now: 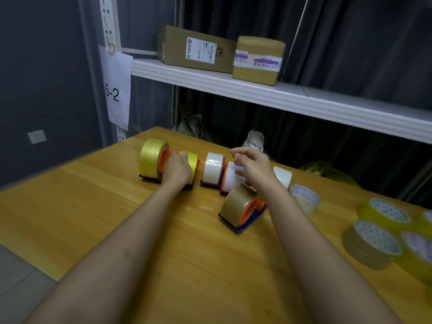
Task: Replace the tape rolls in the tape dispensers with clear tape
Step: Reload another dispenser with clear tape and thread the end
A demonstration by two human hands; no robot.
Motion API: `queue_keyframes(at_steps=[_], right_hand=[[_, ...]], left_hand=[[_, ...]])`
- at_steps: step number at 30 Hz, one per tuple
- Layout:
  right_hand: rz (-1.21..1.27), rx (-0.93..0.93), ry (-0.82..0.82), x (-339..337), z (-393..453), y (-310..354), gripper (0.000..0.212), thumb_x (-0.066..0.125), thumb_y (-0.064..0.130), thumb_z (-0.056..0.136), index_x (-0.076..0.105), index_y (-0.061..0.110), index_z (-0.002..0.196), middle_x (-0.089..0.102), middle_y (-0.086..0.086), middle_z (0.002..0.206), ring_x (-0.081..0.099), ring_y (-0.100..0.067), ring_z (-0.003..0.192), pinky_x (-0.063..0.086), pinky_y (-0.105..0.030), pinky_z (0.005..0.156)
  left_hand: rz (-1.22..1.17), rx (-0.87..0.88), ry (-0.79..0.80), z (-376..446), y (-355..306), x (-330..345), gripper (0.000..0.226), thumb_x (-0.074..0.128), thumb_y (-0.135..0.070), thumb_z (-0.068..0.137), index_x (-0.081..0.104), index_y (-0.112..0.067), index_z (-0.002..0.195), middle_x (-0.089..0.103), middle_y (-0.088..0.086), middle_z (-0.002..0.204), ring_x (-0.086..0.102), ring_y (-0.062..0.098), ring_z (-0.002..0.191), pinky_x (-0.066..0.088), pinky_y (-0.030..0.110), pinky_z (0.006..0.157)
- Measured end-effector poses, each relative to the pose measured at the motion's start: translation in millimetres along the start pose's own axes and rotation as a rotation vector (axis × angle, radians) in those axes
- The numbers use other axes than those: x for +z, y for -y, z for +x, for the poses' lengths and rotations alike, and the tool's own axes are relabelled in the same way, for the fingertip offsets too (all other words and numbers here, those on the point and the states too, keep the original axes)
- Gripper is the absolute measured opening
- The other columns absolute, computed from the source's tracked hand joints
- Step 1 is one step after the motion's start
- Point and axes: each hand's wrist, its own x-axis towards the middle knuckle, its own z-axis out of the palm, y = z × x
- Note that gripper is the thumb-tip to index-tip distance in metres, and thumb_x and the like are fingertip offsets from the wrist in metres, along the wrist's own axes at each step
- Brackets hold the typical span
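Observation:
Several tape dispensers with orange hubs and blue bases stand in a row on the wooden table (117, 218). At the left end is one with a large yellow roll (150, 157). My left hand (176, 168) grips the second dispenser, which carries a smaller yellow roll (192, 161). Two dispensers with white rolls (212, 168) follow. My right hand (251, 163) hovers over the second white roll (231, 176) with loosely spread fingers, holding nothing. A dispenser with a brown roll (238, 203) stands nearer to me. Several clear tape rolls (374, 242) lie at the right.
Another white roll (282, 176) and a clear roll (305, 198) sit behind my right wrist. A white shelf (257, 90) above the table's far side holds two cardboard boxes (196, 49). A paper label marked 5-2 (117, 90) hangs on the shelf post.

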Motion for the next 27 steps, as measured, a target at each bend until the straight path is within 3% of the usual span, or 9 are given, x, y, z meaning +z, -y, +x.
queue_keyframes(at_steps=[6,9,12,15,17,19,22,24,27], right_hand=[[0.008,0.018,-0.035,-14,0,-11,0.02,0.051,0.014,0.098,0.068,0.023,0.103,0.056,0.015,0.106,0.055,-0.012,0.107,0.053,-0.028,0.082],[0.009,0.025,-0.05,-21,-5,-13,0.02,0.051,0.013,0.098,0.068,0.022,0.102,0.059,0.009,0.111,0.058,-0.017,0.106,0.056,-0.038,0.087],[0.024,0.026,-0.082,-30,-10,-18,0.021,0.052,0.013,0.097,0.069,0.024,0.095,0.062,0.002,0.112,0.06,-0.02,0.104,0.054,-0.046,0.091],[0.022,0.015,-0.135,-39,-19,-27,0.023,0.054,0.011,0.095,0.071,0.026,0.088,0.064,0.002,0.114,0.059,-0.016,0.11,0.052,-0.042,0.096],[0.047,0.031,-0.166,-48,-29,-30,0.023,0.053,0.008,0.095,0.071,0.022,0.089,0.065,0.001,0.111,0.06,-0.017,0.106,0.054,-0.037,0.092],[0.07,0.039,-0.185,-57,-39,-32,0.023,0.051,0.005,0.096,0.07,0.017,0.091,0.064,0.003,0.103,0.061,-0.015,0.095,0.055,-0.034,0.087],[0.072,0.046,-0.192,-67,-52,-33,0.022,0.049,0.003,0.096,0.068,0.015,0.092,0.061,0.008,0.09,0.058,-0.007,0.083,0.053,-0.025,0.077],[0.064,0.057,-0.195,-71,-62,-37,0.022,0.049,0.002,0.095,0.067,0.014,0.092,0.061,0.009,0.086,0.057,-0.005,0.08,0.051,-0.019,0.069],[0.057,0.078,-0.199,-78,-73,-45,0.021,0.05,0.002,0.095,0.067,0.015,0.091,0.061,0.01,0.085,0.057,-0.008,0.083,0.051,-0.025,0.073]], left_hand=[[0.278,0.115,-0.129,-6,0,-1,0.037,0.042,-0.021,0.1,0.041,0.003,0.129,0.04,0.024,0.136,0.038,0.037,0.126,0.036,0.042,0.104],[0.334,0.24,-0.183,-18,-8,-1,0.04,0.045,-0.019,0.098,0.039,-0.001,0.134,0.035,0.022,0.139,0.033,0.035,0.129,0.034,0.04,0.104],[0.335,0.426,-0.21,-34,-24,-2,0.035,0.046,-0.022,0.097,0.048,-0.006,0.129,0.044,0.015,0.131,0.037,0.03,0.121,0.035,0.036,0.098],[0.239,0.532,0.019,-54,-40,5,0.027,0.044,-0.033,0.099,0.058,-0.012,0.111,0.055,0.006,0.11,0.047,0.024,0.108,0.042,0.036,0.087],[0.205,0.489,0.192,-69,-49,15,0.035,0.045,-0.046,0.096,0.059,-0.015,0.103,0.058,0.002,0.101,0.055,0.021,0.097,0.046,0.036,0.077],[0.273,0.396,0.296,-85,-55,25,0.048,0.046,-0.059,0.09,0.056,-0.015,0.108,0.059,0.0,0.1,0.057,0.019,0.091,0.047,0.033,0.069],[0.407,0.305,0.346,-101,-59,34,0.06,0.054,-0.066,0.082,0.05,-0.013,0.109,0.056,0.001,0.096,0.058,0.023,0.088,0.038,0.031,0.055],[0.456,0.315,0.314,-109,-58,39,0.057,0.058,-0.06,0.083,0.047,-0.012,0.111,0.058,0.004,0.101,0.059,0.026,0.092,0.036,0.031,0.056],[0.447,0.332,0.285,-117,-57,40,0.047,0.055,-0.053,0.088,0.046,-0.012,0.109,0.061,0.009,0.103,0.06,0.031,0.093,0.038,0.033,0.06]])
